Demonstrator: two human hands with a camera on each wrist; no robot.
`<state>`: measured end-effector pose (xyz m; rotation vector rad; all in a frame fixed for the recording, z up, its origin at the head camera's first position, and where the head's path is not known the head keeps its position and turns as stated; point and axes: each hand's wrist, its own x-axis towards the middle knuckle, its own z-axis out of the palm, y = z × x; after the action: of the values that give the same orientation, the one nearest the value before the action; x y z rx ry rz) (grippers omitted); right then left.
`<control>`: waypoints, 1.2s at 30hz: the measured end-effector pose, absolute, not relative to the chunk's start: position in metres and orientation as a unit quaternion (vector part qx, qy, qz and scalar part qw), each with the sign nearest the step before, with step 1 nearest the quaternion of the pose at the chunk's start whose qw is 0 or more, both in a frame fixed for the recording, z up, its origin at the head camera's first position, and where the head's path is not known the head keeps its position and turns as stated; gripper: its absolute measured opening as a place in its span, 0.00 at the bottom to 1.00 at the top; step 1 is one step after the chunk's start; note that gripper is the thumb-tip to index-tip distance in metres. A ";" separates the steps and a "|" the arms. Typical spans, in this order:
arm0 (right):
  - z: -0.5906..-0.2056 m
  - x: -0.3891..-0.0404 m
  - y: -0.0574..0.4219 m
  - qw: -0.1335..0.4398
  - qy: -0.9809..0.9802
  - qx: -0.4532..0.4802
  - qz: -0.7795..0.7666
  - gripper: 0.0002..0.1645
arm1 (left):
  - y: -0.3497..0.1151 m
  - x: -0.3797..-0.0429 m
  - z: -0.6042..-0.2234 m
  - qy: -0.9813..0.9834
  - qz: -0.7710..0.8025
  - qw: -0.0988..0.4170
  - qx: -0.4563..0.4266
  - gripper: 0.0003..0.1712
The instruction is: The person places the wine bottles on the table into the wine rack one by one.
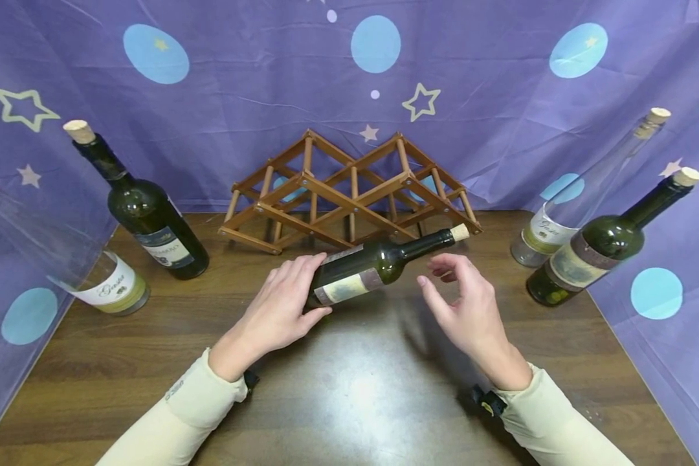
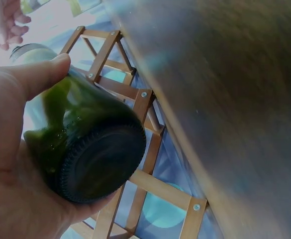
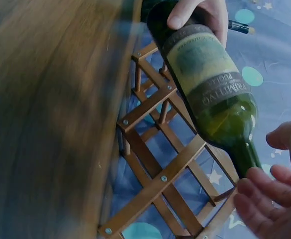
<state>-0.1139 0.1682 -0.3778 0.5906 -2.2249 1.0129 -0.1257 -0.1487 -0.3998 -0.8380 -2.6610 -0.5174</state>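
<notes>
My left hand [image 1: 285, 301] grips a dark green wine bottle [image 1: 391, 262] round its lower end, thumb on the near side. The bottle is tilted with its corked neck to the right, and its label faces me. Its round base [image 2: 103, 162] shows in the left wrist view. Near the neck, my right hand [image 1: 465, 301] has its fingers loosely bent and the thumb apart. In the right wrist view its fingertips [image 3: 254, 186] overlap the bottle's neck. A folding wooden wine rack [image 1: 349, 188] stands just behind the bottle.
To the left stand a dark corked bottle [image 1: 157, 226] and a clear bottle [image 1: 107, 278]. On the right are another clear corked bottle [image 1: 550, 230] and a green corked bottle [image 1: 594, 252]. A purple patterned cloth [image 1: 303, 65] hangs round the wooden table [image 1: 349, 401].
</notes>
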 end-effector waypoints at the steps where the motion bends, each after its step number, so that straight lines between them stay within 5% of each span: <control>1: -0.377 -0.114 0.169 0.323 -0.840 0.238 0.366 0.18 | -0.150 -0.125 -0.400 -0.928 -0.177 0.150 -0.291 0.54; 12: -0.376 -0.122 0.171 0.402 -0.815 0.358 0.214 0.28 | -0.158 -0.119 -0.400 -0.930 -0.159 0.141 -0.301 0.55; 21: -0.389 -0.127 0.177 0.337 -0.855 0.368 0.142 0.33 | -0.161 -0.115 -0.399 -0.929 -0.139 0.129 -0.317 0.54; 36: -0.406 -0.127 0.180 0.236 -0.881 0.405 0.071 0.27 | -0.155 -0.108 -0.394 -0.932 -0.109 0.103 -0.331 0.52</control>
<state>-0.1267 0.1801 -0.4060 1.1095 -2.4159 0.1934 -0.1081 -0.1545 -0.3941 -0.9765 -2.7481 -0.3229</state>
